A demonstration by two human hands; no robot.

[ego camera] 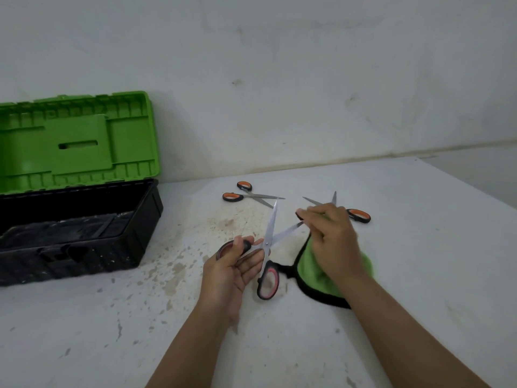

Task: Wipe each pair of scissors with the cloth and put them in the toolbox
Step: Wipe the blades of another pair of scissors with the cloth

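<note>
My left hand (233, 268) grips one black-and-pink handle of a pair of scissors (269, 236) whose blades are spread wide apart. My right hand (331, 239) pinches the tip of one blade while a green cloth with black trim (312, 271) hangs beneath its palm down to the table. A pair of orange-handled scissors (249, 195) lies farther back on the table. Another orange-handled pair (358, 215) lies behind my right hand, partly hidden by it. The toolbox (81, 231) stands at the left, its black body uncovered and its green lid (78, 141) raised against the wall.
The white table (419, 247) is stained and speckled near the middle. A grey wall rises just behind the toolbox and the table's back edge. The table's right corner ends at the far right.
</note>
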